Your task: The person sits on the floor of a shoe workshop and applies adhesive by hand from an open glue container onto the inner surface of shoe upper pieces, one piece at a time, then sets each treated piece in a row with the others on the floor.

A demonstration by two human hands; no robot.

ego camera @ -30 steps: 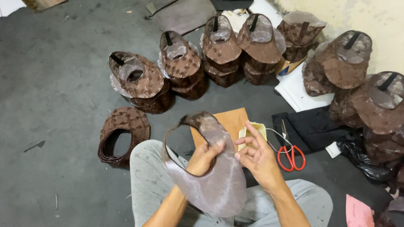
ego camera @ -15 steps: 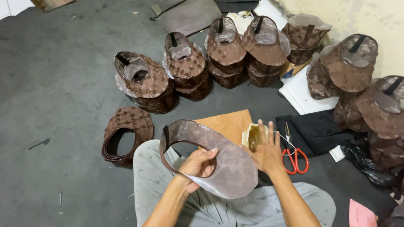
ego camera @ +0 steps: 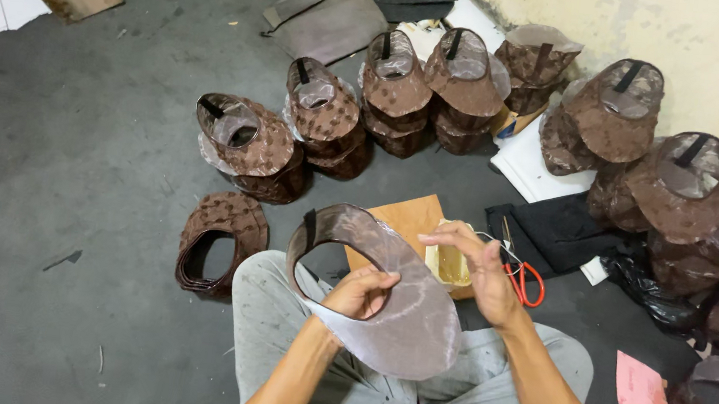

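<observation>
Lifted since—right hand (ego camera: 485, 273) (open), left hand (ego camera: 361, 291) grasping one visor (ego camera: 401, 313).

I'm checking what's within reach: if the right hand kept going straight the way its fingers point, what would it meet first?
Probably the curved brim piece held by the left hand; the right hand points left toward it, though depth is unclear.

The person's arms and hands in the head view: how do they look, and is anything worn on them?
Both forearms are bare, with no sleeves in view. The left hand and the right hand carry no gloves, and no watch, ring or bracelet can be seen on them. The forearms are slim and enter from the bottom edge. Below them the person wears light grey trousers with small dark spots.
</observation>
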